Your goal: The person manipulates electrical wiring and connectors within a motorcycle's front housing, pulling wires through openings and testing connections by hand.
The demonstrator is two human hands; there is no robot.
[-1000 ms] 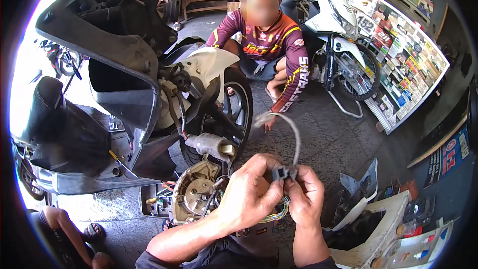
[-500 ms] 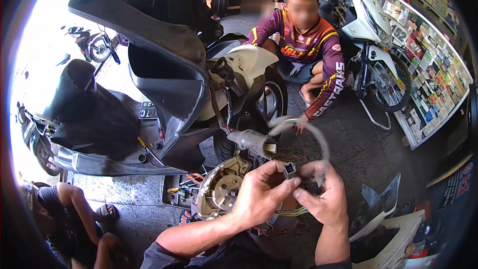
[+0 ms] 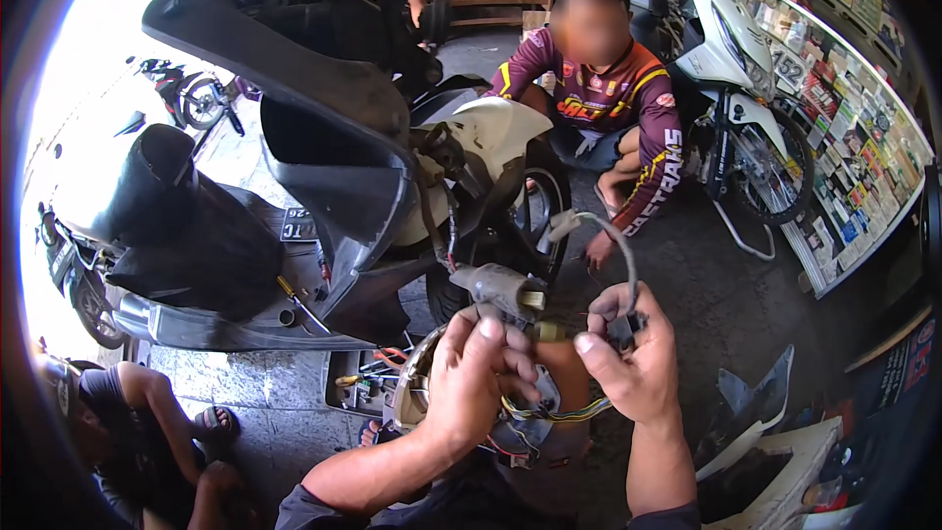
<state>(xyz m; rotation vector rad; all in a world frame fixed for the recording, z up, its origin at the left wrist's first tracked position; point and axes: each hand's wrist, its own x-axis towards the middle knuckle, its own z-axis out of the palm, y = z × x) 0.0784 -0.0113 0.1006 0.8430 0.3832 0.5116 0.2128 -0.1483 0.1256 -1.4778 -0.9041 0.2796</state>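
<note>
My right hand (image 3: 636, 363) pinches a small black connector (image 3: 624, 330). A grey cable (image 3: 620, 240) rises from it and bends left to a pale plug (image 3: 564, 226). My left hand (image 3: 473, 368) has its fingers curled, slightly blurred. Beside its fingertips is an olive-yellow connector (image 3: 549, 332); whether the fingers grip it or its wires is hidden. Just above hangs a grey sleeve (image 3: 491, 285) with a cream connector (image 3: 533, 300) at its mouth. Below the hands, several coloured wires (image 3: 564, 415) run across a round part (image 3: 412, 388), partly behind my left hand.
A partly stripped scooter (image 3: 334, 167) stands ahead and left, a screwdriver (image 3: 294, 296) on its footboard. A tool tray (image 3: 343, 383) lies below it. One person (image 3: 599, 88) crouches beyond the front wheel; another (image 3: 147, 432) sits lower left. Body panels (image 3: 756, 402) lie right.
My hands have moved apart. The left has let go of the black connector and shifted left; the right keeps it, turned another way. The cable's swinging pale end has come into sharper view.
</note>
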